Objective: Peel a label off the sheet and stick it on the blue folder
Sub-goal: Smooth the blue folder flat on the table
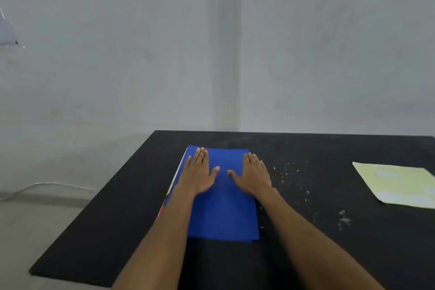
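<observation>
Hands [226, 174] flat on blue folder [223, 216]

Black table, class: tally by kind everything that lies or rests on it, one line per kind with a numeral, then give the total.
Blue folder: 1
Label sheet, pale yellow-green: 1
Hands, flat on the folder: 2, left hand and right hand
Total: 4, all on the black table

worktop [329, 254]: black, matte, set in a room corner | white specks [343, 219]: scattered over its right half | walls [117, 66]: plain pale grey, meeting just behind the far edge | floor [35, 231]: light, left of worktop | white cable [47, 185]: runs along floor by left wall
</observation>
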`<action>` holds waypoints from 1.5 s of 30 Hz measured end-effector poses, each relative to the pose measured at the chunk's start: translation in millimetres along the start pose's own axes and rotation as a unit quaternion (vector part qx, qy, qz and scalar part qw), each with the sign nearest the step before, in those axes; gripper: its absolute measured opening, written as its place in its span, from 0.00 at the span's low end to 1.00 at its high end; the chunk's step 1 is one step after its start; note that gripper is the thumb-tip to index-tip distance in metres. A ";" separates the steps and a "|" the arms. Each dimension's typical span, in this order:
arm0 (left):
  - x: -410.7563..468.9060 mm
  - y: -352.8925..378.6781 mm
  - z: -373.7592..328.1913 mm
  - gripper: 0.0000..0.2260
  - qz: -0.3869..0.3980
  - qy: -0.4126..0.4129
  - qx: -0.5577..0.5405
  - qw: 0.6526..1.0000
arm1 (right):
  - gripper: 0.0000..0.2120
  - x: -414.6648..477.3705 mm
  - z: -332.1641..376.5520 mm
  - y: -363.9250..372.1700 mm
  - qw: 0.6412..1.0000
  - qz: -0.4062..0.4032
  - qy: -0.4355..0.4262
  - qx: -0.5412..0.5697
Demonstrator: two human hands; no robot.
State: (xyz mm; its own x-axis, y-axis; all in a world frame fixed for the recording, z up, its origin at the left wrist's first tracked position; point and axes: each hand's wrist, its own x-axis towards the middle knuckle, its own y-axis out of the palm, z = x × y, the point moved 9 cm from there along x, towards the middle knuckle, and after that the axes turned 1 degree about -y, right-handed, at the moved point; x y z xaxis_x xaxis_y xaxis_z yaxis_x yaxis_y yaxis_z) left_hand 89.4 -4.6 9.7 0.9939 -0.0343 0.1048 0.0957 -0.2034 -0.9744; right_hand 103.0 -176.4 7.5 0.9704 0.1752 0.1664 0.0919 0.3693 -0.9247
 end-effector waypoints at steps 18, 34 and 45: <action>-2.7 46.7 8.4 0.33 0.035 -0.056 0.027 0.997 | 0.42 -4.4 -17.7 35.6 0.999 0.026 -0.007 -0.028; -13.2 76.1 -164.4 0.34 0.030 -0.025 0.008 0.999 | 0.43 -53.0 -175.2 -30.2 0.998 0.021 0.032 -0.046; -11.2 80.3 -190.8 0.34 0.027 -0.013 0.011 0.999 | 0.42 -65.4 -194.5 -46.1 0.998 0.010 0.043 -0.043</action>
State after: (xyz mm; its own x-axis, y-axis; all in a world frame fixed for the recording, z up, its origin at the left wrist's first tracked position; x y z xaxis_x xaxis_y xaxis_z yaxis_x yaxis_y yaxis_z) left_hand 75.5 -207.3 -31.7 0.9987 -0.0201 0.0464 0.0420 -0.1809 -0.9826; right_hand 78.8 -382.4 -27.3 0.9875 0.1019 0.1203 0.0867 0.2866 -0.9541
